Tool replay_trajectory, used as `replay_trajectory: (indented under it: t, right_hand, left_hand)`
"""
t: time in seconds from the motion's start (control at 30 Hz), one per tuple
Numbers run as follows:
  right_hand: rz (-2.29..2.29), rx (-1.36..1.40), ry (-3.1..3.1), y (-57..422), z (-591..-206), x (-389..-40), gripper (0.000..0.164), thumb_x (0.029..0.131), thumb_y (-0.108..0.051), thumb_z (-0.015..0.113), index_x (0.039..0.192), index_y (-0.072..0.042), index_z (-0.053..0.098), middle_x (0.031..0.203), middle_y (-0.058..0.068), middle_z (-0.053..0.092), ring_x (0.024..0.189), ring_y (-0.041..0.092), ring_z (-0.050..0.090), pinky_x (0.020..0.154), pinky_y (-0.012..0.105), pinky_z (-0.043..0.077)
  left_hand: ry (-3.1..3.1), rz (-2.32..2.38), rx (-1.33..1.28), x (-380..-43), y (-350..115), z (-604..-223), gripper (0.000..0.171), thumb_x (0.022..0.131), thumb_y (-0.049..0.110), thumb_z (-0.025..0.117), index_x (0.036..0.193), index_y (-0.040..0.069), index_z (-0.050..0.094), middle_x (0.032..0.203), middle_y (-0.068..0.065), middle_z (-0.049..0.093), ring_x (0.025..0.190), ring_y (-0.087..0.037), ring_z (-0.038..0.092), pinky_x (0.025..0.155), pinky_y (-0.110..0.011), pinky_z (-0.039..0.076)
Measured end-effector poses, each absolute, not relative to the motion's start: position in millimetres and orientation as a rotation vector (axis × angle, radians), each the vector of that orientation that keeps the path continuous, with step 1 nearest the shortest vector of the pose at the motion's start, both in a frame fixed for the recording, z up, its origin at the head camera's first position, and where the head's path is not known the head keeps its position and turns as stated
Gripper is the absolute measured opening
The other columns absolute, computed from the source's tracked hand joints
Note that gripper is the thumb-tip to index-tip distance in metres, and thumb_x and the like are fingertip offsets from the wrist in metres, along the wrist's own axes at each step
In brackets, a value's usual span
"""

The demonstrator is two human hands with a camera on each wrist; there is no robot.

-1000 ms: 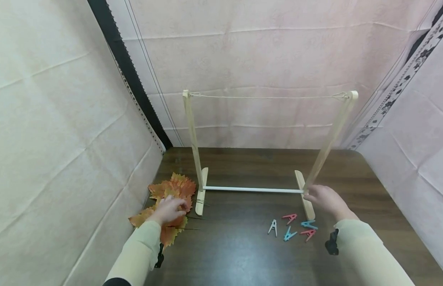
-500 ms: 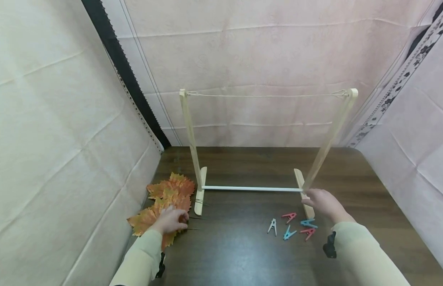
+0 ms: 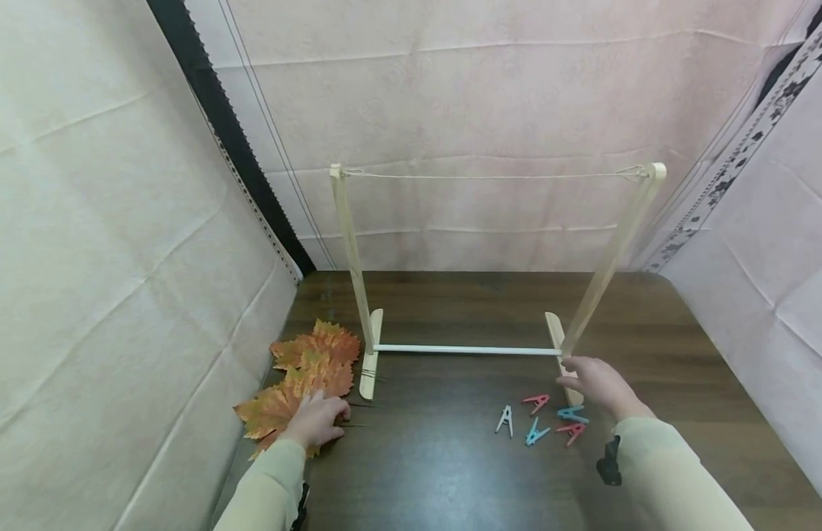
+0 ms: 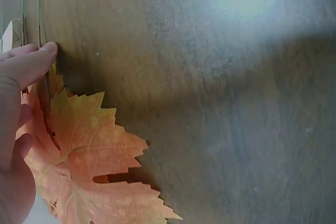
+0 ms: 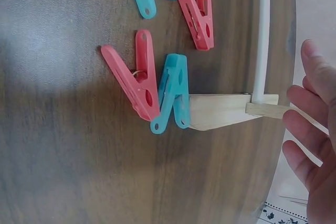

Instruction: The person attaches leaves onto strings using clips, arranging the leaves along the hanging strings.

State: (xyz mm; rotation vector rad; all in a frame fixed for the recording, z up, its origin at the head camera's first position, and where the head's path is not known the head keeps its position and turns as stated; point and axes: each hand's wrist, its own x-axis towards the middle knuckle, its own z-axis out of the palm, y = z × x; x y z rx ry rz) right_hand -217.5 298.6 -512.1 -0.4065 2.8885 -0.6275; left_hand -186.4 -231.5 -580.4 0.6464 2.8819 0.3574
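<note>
My left hand [image 3: 315, 422] lies over the near end of a pile of orange and yellow artificial maple leaves [image 3: 318, 363] at the table's left, fingers loosely bent. In the left wrist view its fingers [image 4: 37, 59] overlap the leaf [image 4: 94, 156] and the thin green stems [image 4: 39, 11]; thumb and fingers are apart. On the right, my right hand [image 3: 598, 385] hovers beside the foot of the wooden stand [image 3: 610, 258], its fingers spread and holding nothing. Several clothespins lie left of it: red [image 3: 536, 403], blue [image 3: 536, 432] and a pale one [image 3: 505, 421].
The stand's two uprights carry a thin string [image 3: 484, 177] at the top and a white rod [image 3: 467, 349] near the base. Its left foot [image 3: 371, 361] is beside the leaf pile. Pale cloth [image 3: 504, 110] hangs behind and at both sides of the wooden table [image 3: 437, 464].
My left hand has slid toward the near edge of the leaf pile, uncovering more leaves. My right hand has drawn away from the base of the right upright, its fingers opening.
</note>
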Motion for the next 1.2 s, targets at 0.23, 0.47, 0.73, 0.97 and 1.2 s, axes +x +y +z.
replay_trajectory:
  t: [0.23, 0.47, 0.73, 0.97, 1.2]
  right_hand:
    - [-0.686, -0.375, 2.862, 295, -522, -216, 0.044, 0.086, -0.026, 0.068, 0.115, 0.005, 0.061, 0.106, 0.023, 0.064, 0.097, 0.040, 0.059, 0.082, 0.055, 0.045]
    - [-0.675, -0.417, 2.888, 288, -530, -213, 0.040, 0.084, -0.021, 0.070, 0.113, 0.005, 0.062, 0.104, 0.021, 0.065, 0.095, 0.038, 0.060, 0.083, 0.055, 0.044]
    - [-0.698, -0.564, 2.881, 281, -540, -212, 0.042, 0.080, -0.018, 0.074, 0.116, 0.001, 0.062, 0.110, 0.016, 0.065, 0.103, 0.036, 0.058, 0.087, 0.054, 0.043]
    - [-0.709, -0.737, 2.841, 268, -553, -205, 0.050, 0.075, -0.015, 0.078, 0.120, -0.001, 0.060, 0.113, 0.015, 0.061, 0.103, 0.034, 0.056, 0.084, 0.050, 0.046]
    - [-0.684, -0.916, 2.809, 250, -564, -197, 0.048, 0.075, -0.011, 0.076, 0.120, -0.001, 0.060, 0.114, 0.013, 0.058, 0.095, 0.027, 0.060, 0.077, 0.039, 0.049]
  left_hand:
    - [2.960, 0.318, 0.760, -183, -228, -584, 0.022, 0.074, 0.010, 0.076, 0.073, 0.022, 0.056, 0.074, 0.013, 0.053, 0.071, -0.015, 0.036, 0.067, -0.036, 0.028]
    - [2.998, 0.329, 0.717, -183, -228, -584, 0.018, 0.078, 0.014, 0.074, 0.074, 0.023, 0.059, 0.076, 0.013, 0.055, 0.072, -0.014, 0.038, 0.068, -0.036, 0.030]
    - [3.016, 0.420, 0.609, -189, -225, -577, 0.014, 0.081, 0.018, 0.073, 0.077, 0.025, 0.061, 0.078, 0.016, 0.057, 0.073, -0.012, 0.040, 0.069, -0.036, 0.032]
    - [3.087, 0.565, 0.539, -189, -223, -569, 0.007, 0.083, 0.017, 0.071, 0.084, 0.022, 0.068, 0.085, 0.013, 0.062, 0.080, -0.013, 0.046, 0.075, -0.039, 0.033]
    - [3.149, 0.663, 0.461, -189, -223, -560, 0.006, 0.083, 0.018, 0.071, 0.089, 0.021, 0.071, 0.088, 0.012, 0.065, 0.082, -0.013, 0.046, 0.073, -0.038, 0.030]
